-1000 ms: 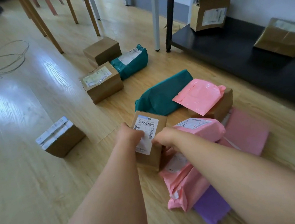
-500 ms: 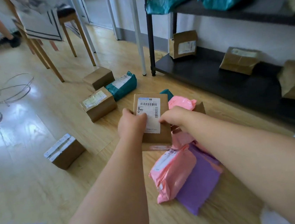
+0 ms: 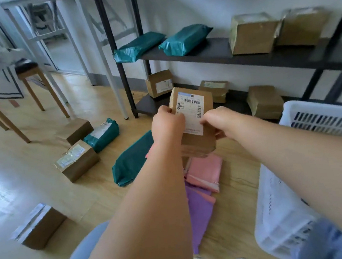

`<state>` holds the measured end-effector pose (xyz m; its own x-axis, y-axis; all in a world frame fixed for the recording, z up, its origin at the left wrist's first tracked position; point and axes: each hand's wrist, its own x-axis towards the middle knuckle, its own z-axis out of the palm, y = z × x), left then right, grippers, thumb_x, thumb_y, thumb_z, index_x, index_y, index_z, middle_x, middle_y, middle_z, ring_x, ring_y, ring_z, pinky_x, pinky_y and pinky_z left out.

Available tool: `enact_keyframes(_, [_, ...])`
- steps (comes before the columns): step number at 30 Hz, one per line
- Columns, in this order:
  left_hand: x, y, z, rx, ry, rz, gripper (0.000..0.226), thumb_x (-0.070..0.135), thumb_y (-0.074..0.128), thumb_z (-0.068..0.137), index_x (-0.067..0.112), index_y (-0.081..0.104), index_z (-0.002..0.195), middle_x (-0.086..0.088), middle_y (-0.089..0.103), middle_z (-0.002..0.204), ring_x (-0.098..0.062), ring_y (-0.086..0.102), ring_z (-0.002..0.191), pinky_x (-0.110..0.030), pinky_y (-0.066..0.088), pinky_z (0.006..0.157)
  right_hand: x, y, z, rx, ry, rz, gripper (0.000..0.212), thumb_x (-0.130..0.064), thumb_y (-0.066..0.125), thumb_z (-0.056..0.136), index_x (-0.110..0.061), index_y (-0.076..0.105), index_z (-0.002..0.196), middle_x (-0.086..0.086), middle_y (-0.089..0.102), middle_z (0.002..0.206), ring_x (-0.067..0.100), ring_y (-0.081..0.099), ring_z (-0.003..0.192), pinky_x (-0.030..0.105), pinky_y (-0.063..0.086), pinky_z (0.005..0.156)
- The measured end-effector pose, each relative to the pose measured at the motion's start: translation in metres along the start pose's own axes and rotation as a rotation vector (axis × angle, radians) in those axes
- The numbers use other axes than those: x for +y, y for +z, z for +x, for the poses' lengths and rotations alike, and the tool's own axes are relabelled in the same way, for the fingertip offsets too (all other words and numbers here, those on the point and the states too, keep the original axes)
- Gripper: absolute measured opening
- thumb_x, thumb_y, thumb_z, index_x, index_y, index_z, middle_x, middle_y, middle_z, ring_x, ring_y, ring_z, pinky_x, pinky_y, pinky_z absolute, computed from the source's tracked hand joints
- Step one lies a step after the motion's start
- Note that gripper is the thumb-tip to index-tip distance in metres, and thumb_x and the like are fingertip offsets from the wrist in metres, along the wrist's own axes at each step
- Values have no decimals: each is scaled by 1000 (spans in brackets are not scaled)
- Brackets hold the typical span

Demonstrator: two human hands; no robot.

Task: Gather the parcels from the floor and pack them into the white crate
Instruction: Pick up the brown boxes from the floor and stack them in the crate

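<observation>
Up off the floor pile comes the brown cardboard box with a white barcode label (image 3: 193, 114), higher than it was half a second ago. The white slotted plastic crate (image 3: 324, 121) has swung into sight at my right.

I hold the box at arm's reach with both hands. My left hand (image 3: 166, 124) is curled round its left edge. My right hand (image 3: 218, 119) pinches its right edge, thumb on the label and the other fingers tucked behind. Both hands are clamped on the box and neither is free. It stands nearly upright between them, its long axis running up and away from my wrists, label towards me.

What matters next, I judge, is that the crate lies to the right of my fingers and nearer to my body than the box does. My right forearm already passes across its near wall, so my right hand is the closer one. The box has to travel right, back towards me and down, probably laid flat so its long side follows the crate floor. How full the crate is I cannot tell.

Other parcels remain on the floor below my hands. A dark teal plastic mailer bag (image 3: 131, 161) lies just left of my left forearm. A pink plastic mailer (image 3: 206, 172) and a purple plastic mailer (image 3: 199, 213) lie under my wrists. A taped brown cardboard carton (image 3: 77, 159) sits well off to the left.
</observation>
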<state>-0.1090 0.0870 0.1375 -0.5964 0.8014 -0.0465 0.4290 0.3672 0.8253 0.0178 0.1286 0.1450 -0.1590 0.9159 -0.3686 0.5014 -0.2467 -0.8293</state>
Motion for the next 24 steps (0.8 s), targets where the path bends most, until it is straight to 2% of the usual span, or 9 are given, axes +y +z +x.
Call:
enact_keyframes(3, [28, 28, -9, -62, 38, -115, 38, 23, 53, 86, 25, 55, 124, 1, 65, 108, -18, 63, 89, -29, 53, 67, 8, -36, -8, 104, 13, 37, 30, -16, 57, 88, -15, 61, 118, 9, 67, 104, 28, 64, 94, 44, 54, 89])
enact_keyframes(7, [69, 67, -32, -150, 79, -305, 48, 21, 53, 84, 28, 54, 132, -1, 60, 118, -19, 64, 94, -34, 58, 77, 15, -88, -22, 283, 49, 89, 27, -13, 55, 89, -17, 58, 116, 8, 64, 104, 26, 62, 92, 38, 54, 78])
enact_keyframes(10, [93, 92, -53, -221, 109, -415, 53, 21, 53, 85, 30, 50, 136, 1, 59, 123, -17, 64, 95, -34, 59, 78, 21, -126, -32, 395, 54, 93, 29, -14, 58, 87, -16, 57, 115, 7, 64, 105, 26, 60, 97, 39, 52, 83])
enact_keyframes(13, [112, 112, -70, -304, 167, -459, 54, 21, 57, 84, 31, 50, 137, 2, 60, 123, -15, 65, 94, -32, 60, 74, 33, -159, -45, 492, 44, 113, 28, -15, 61, 86, -18, 53, 113, 6, 61, 107, 25, 58, 98, 37, 48, 81])
enact_keyframes(17, [134, 138, -92, -429, 241, -451, 54, 17, 62, 86, 28, 50, 138, 2, 64, 119, -12, 67, 89, -23, 57, 62, 57, -197, -65, 566, 79, 175, 42, -20, 63, 79, -18, 56, 120, 6, 65, 109, 26, 61, 98, 40, 51, 86])
enact_keyframes(20, [144, 157, -114, -519, 300, -392, 55, 18, 63, 89, 28, 47, 140, 3, 66, 117, -7, 64, 80, -16, 48, 51, 82, -224, -78, 582, 127, 184, 39, -21, 62, 80, -17, 57, 118, 7, 66, 107, 26, 62, 97, 43, 52, 87])
enact_keyframes(22, [148, 172, -126, -559, 325, -326, 55, 19, 64, 88, 27, 47, 140, 3, 66, 117, -7, 62, 80, -15, 45, 50, 99, -241, -86, 586, 158, 171, 39, -22, 61, 82, -16, 57, 120, 7, 66, 107, 26, 62, 98, 42, 52, 88])
enact_keyframes(24, [147, 182, -135, -585, 344, -261, 54, 19, 64, 87, 24, 50, 138, 1, 65, 118, -10, 63, 85, -19, 48, 59, 116, -252, -91, 556, 190, 157, 38, -22, 61, 83, -15, 58, 121, 8, 66, 107, 25, 63, 97, 41, 52, 88])
